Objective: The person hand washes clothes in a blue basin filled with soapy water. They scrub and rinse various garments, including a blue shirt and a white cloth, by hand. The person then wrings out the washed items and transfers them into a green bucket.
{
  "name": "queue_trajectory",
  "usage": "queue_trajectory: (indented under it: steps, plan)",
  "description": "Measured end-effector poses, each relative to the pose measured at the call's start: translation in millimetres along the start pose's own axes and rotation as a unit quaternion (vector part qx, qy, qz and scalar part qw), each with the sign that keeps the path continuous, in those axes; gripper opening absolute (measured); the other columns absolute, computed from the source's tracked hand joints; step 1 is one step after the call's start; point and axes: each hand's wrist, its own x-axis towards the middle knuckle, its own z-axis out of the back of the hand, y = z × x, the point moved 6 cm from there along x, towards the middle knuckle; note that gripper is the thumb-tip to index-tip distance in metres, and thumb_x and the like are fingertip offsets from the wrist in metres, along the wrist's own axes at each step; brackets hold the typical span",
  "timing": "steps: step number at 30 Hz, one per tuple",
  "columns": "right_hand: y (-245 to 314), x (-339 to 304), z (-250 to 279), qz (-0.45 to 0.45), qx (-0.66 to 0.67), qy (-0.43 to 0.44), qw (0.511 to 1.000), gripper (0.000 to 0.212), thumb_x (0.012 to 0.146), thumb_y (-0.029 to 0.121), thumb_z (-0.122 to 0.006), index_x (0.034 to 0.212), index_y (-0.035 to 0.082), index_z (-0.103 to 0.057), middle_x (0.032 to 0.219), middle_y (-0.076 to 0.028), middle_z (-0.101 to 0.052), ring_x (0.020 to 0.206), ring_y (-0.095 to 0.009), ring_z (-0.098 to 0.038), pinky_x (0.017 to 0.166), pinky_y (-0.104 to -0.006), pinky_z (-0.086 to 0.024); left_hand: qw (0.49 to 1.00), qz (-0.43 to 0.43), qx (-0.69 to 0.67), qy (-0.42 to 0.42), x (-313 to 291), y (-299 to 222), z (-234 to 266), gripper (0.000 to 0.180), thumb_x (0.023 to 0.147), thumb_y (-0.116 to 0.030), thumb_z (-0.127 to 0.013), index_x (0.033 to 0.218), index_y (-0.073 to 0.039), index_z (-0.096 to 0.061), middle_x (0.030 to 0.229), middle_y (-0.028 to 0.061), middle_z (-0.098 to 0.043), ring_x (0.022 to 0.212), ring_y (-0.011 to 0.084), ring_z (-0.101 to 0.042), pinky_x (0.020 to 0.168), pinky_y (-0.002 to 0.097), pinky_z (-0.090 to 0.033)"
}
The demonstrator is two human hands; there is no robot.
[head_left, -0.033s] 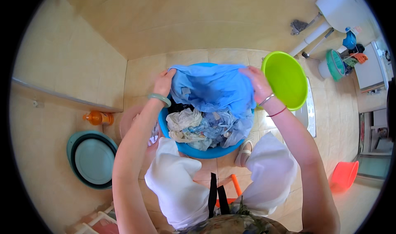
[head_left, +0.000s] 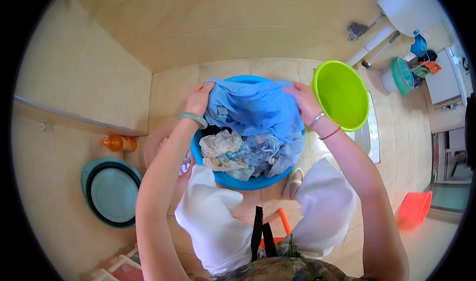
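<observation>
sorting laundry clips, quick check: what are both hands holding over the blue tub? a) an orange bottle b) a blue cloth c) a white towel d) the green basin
b: the left hand and right hand each grip a top corner of a blue cloth spread above the blue tub; the green basin sits untouched beside it.

I have both forearms reaching forward from the lower edge, elbows spread wide. My left hand (head_left: pixel 198 98) is closed in a pinch, knuckles up, wrist bent slightly inward. My right hand (head_left: pixel 305 100) is level with it, likewise clenched, fingers curled under.
</observation>
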Motion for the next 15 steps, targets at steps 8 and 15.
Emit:
queue_trajectory:
  steps: [8, 15]
  plan:
    - [-26.9, -36.8, -63.0, 0.354, -0.442, -0.116, 0.816, 0.038, 0.08, 0.038, -0.069, 0.095, 0.004, -0.063, 0.092, -0.016, -0.062, 0.088, -0.032, -0.062, 0.076, -0.0407, -0.051, 0.988, 0.012, -0.034, 0.152, -62.3, -81.5, -65.6, 0.03, 0.093, -0.022, -0.061, 0.108, 0.003, -0.064, 0.093, 0.0061, -0.068, 0.082, 0.0129, -0.063, 0.074, 0.0253, -0.051]
    - [-31.7, -13.2, -61.9, 0.373, -0.327, -0.018, 0.868, 0.023, 0.088, 0.027, -0.06, 0.084, 0.004, -0.061, 0.079, -0.016, -0.059, 0.075, -0.034, -0.061, 0.066, -0.0435, -0.048, 0.984, -0.074, 0.048, 0.154, -53.1, -73.0, -76.8, 0.028, 0.09, -0.025, -0.063, 0.098, 0.002, -0.067, 0.077, 0.0003, -0.062, 0.071, 0.0071, -0.053, 0.063, 0.0222, -0.045]
